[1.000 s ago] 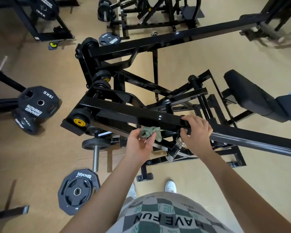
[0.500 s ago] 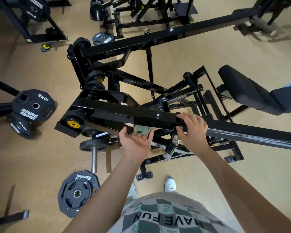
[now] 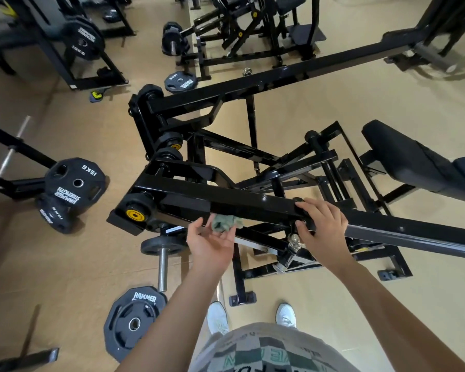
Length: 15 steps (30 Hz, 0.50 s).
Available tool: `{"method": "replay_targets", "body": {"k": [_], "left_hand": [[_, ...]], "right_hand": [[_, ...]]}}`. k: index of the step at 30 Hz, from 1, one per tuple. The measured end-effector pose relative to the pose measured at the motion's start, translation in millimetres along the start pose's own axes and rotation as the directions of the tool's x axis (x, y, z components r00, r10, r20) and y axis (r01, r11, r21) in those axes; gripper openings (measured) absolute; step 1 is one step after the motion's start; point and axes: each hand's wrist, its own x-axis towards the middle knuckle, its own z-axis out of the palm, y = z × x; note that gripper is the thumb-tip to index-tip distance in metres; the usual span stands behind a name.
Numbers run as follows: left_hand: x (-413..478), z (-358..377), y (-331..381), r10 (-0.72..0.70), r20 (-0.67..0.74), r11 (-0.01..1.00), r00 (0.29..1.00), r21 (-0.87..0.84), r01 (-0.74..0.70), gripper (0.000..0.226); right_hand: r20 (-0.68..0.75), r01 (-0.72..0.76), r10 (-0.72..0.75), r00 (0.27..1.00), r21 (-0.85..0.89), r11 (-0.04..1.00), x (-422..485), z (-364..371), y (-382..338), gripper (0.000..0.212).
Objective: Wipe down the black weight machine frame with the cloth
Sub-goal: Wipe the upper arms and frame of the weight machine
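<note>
Left hand [image 3: 212, 244]: turned palm-up, loosely cupped the bunched green cloth [image 3: 224, 224] at the fingertips, pressed it against the underside of the near beam of the black frame [image 3: 226, 201]. Right hand [image 3: 323, 224]: wrapped over the same beam, fingers on top, thumb beneath; near the cloth, not touching it. Farther right: padded seat [image 3: 403, 159], well apart from both.

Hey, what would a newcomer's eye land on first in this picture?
The long glossy beam of the black machine frame cutting across mid-picture grabs the eye first. Just below, the left hand holds a green cloth against its lower edge while the right hand grips the beam. The yellow hub at the beam's left end also pops.
</note>
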Motion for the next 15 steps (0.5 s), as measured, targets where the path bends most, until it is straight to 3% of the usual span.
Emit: {"method": "replay_targets", "body": {"k": [3,6,8,9,12,15], "left_hand": [[-0.3,1.4,26.3,0.037,-0.024,0.995,0.999,-0.087,-0.039,0.039],[1.7,-1.0,40.2,0.082,0.048,0.977,0.995,-0.199,-0.071,0.036],[-8.1,-1.8,43.2,0.171,-0.042,0.985,0.984,0.037,-0.169,0.029],[-14.3,-2.5,44.1,0.153,-0.036,0.985,0.988,0.082,-0.150,0.022],[-22.8,3.6,48.4,0.211,0.037,0.958,0.977,0.191,-0.214,0.014],[-29.3,13.5,55.6,0.327,0.165,0.852,0.931,0.374,-0.366,0.027]], "right_hand": [[-0.002,-0.040,0.040,0.999,0.014,0.999,5.7,-0.2,-6.3,0.039],[0.009,-0.112,0.112,0.994,0.018,0.994,10.4,0.5,-16.1,0.037],[0.015,-0.167,0.167,0.986,0.019,0.986,13.3,1.0,-22.3,0.036],[0.014,-0.187,0.187,0.982,0.016,0.982,14.9,1.4,-25.6,0.036],[0.020,-0.197,0.196,0.980,0.011,0.980,20.4,4.6,-37.5,0.037],[0.056,-0.158,0.159,0.986,-0.012,0.987,24.7,9.3,-49.3,0.036]]}}
